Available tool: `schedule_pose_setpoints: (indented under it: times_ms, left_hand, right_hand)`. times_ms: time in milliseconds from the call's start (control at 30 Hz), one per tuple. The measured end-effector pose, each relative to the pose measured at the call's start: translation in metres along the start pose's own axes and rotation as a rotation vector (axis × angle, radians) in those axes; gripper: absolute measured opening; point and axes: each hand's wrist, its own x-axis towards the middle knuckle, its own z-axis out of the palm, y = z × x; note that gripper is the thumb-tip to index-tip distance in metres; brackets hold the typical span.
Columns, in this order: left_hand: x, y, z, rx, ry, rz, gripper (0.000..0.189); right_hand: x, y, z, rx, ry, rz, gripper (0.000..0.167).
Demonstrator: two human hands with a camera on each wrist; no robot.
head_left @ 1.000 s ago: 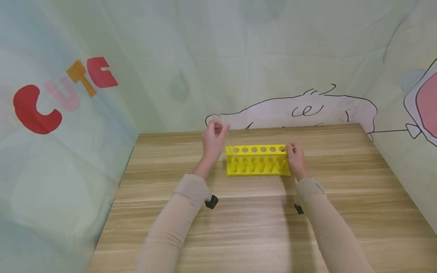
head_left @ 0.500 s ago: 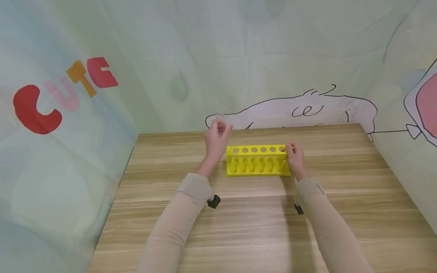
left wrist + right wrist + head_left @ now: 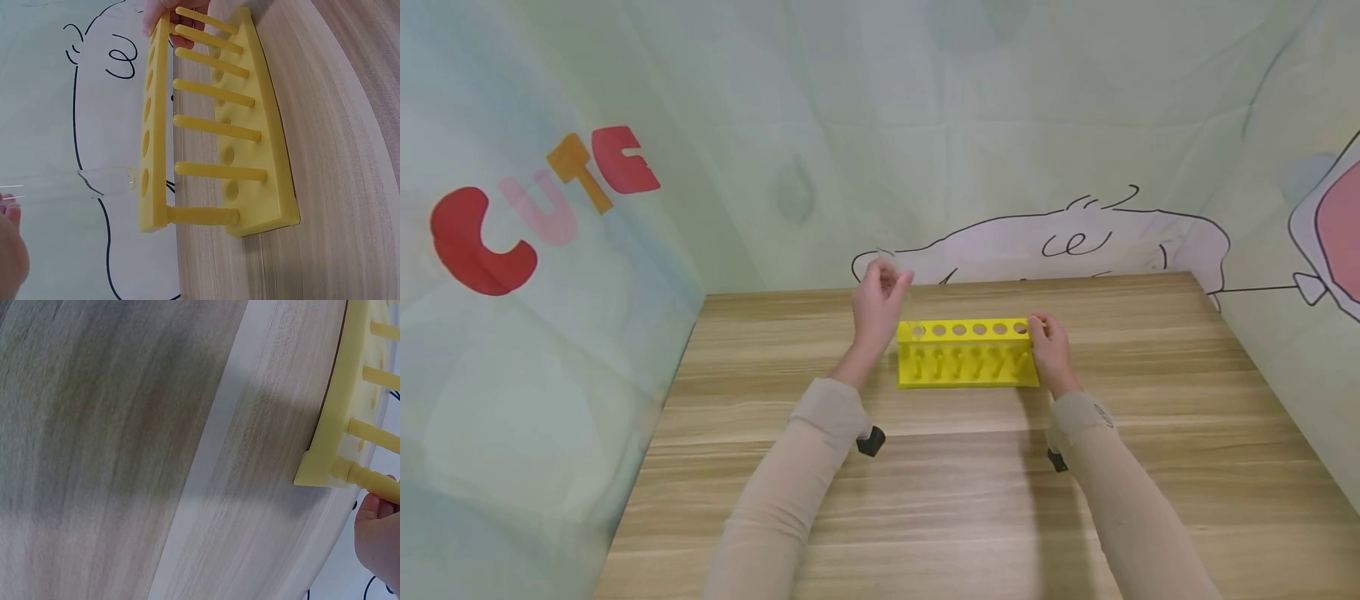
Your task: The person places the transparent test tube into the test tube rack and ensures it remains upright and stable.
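Note:
A clear test tube (image 3: 81,182) is pinched in my left hand (image 3: 876,310), which hovers over the left end of the yellow test tube rack (image 3: 967,384). In the left wrist view, the tube's rounded end lies just outside the end hole of the rack's top plate (image 3: 152,203). The tube is faint and hard to see in the head view. My right hand (image 3: 1051,350) grips the rack's right end near the top. Close up in the right wrist view, its fingers are around the rack's end post (image 3: 382,485). The rack stands upright; no tubes show in its holes.
The rack stands on a wood-grain table (image 3: 955,500), towards the back edge. A printed cloth backdrop (image 3: 790,150) hangs behind and along both sides. Small black cameras (image 3: 871,442) sit under the wrists.
My left hand has shifted slightly to the right with the test tube, bringing it closer over the rack's leftmost hole. The right hand and the rack have stayed in place.

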Motion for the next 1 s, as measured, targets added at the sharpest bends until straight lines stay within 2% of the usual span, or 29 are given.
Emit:
schedule_pose_setpoints:
  times_ms: [433,1000]
  left_hand:
    - [0.0,0.003,0.003,0.01,-0.011,0.02,0.028]
    - [-0.002,-0.002,0.01,0.068,0.012,0.038,0.028]
  right_hand:
    - [0.001,0.003,0.001,0.009,0.018,-0.022,0.04]
    - [0.002,0.003,0.0,-0.003,0.01,-0.022,0.042]
